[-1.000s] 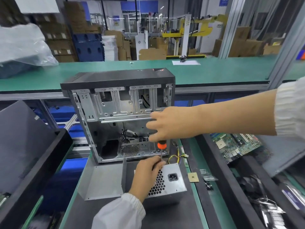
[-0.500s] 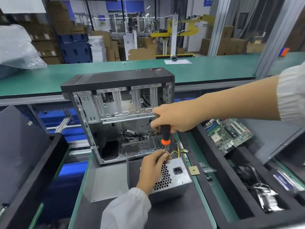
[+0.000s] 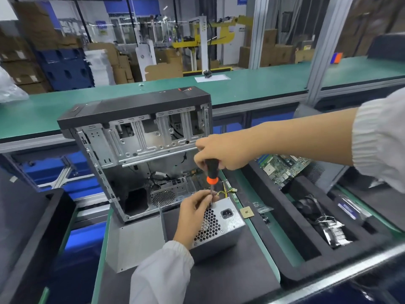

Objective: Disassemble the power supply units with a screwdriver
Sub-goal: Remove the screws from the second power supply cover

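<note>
Power supply [image 3: 228,224] on black mat [image 3: 247,268], green benches [image 3: 263,84]

Under the left hand [image 3: 195,212] sat a power supply [image 3: 221,229] of dull grey sheet metal, its grille perforated; the right hand [image 3: 221,151] gripped a screwdriver [image 3: 211,172] of matt black and orange plastic; behind it the case [image 3: 140,150] showed bare galvanised steel, topped in matt black; a ribbed white cloth sleeve [image 3: 379,137] trailed that hand.
</note>
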### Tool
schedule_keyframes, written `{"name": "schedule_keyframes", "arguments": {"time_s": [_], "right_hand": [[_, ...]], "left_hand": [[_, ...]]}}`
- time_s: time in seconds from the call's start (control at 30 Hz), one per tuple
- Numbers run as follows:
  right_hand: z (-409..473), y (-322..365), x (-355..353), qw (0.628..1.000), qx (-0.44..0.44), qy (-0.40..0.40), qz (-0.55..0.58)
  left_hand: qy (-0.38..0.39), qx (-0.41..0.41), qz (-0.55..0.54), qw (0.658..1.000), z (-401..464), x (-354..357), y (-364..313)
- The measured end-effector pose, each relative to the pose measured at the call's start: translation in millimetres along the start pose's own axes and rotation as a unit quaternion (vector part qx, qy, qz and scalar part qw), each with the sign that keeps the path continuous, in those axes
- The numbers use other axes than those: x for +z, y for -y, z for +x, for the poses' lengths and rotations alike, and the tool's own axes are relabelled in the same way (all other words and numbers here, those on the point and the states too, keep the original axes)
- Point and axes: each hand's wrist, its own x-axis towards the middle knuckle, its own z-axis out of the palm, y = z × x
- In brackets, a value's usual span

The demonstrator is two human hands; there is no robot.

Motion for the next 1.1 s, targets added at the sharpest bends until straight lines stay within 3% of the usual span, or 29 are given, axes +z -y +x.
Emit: {"name": "schedule_keyframes", "arguments": {"time_s": [0.07,0.13,0.2,0.33,0.47,0.53,0.67,0.83,0.93,1.1], "right_hand": [[-3,-1,0,0.998,0.046,-0.009,0.035],[-4,2,-1,0.987,0.15,-0.009,0.055],[1,8,-1,0.982,0.188,-0.025,-0.004],[8,12,-4,0.993,0.059,-0.019,-0.098],[8,6,-11,0.996,-0.07,0.028,-0.041],[9,1,-10,0.998,-0.054,0.018,-0.031],[11,0,-7,0.994,0.078,-0.045,-0.063],[19,5,-6,0.995,0.069,-0.064,-0.022],[22,9,-4,0.99,0.051,-0.089,-0.096],[23,3,-16,0.991,-0.092,0.009,-0.099]], "left_hand": [[-0.011,0.0,-0.006,1.0,-1,4,0],[-0.02,0.005,-0.012,1.0,-2,7,-1],[-0.025,0.002,-0.012,1.0,-3,7,-2],[-0.024,-0.009,-0.014,1.0,-3,5,-9],[-0.019,-0.005,0.002,1.0,-2,4,-15],[-0.037,0.006,0.006,0.999,-5,8,-13],[-0.068,0.0,0.011,0.998,-4,12,-10],[-0.09,-0.004,0.008,0.996,-2,12,-8],[-0.108,-0.011,-0.014,0.994,-2,14,-8],[-0.09,-0.014,-0.03,0.995,-1,13,-8]]}}
